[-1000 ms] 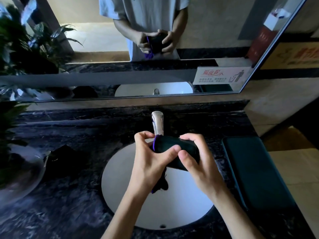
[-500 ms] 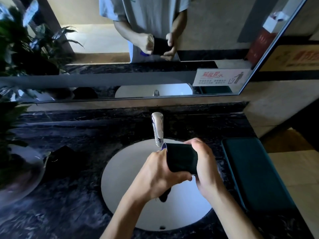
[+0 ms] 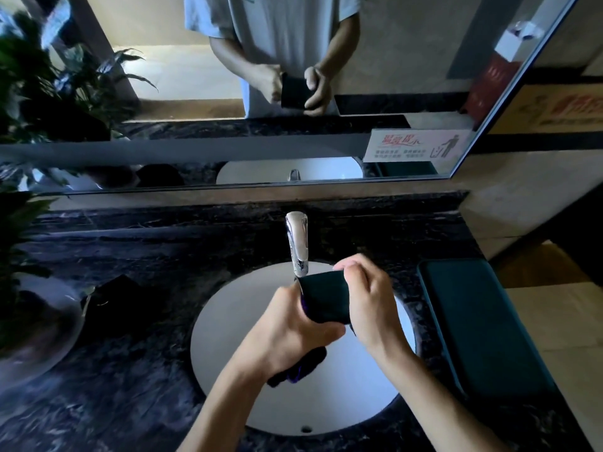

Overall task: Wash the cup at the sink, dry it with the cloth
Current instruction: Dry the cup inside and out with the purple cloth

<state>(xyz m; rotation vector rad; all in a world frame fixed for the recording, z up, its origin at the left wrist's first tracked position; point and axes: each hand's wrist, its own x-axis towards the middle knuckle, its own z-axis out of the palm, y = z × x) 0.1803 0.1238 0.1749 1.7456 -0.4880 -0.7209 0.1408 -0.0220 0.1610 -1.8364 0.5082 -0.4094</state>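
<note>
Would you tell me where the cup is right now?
In the head view, the dark cup is held between both hands above the white sink, just below the faucet.

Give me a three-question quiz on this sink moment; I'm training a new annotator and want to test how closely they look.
1. True or false: water is visibly running from the faucet.
2. Which hand wraps the dark cup from the outer side? A) left hand B) right hand C) neither
3. Fill in: the bunched cloth hangs below the ____ hand, over the white basin.

Key:
1. False; no stream shows.
2. B; the right hand covers the cup's side, fingers curled over its upper edge.
3. Left; the left hand grips the cloth against the cup.
</note>
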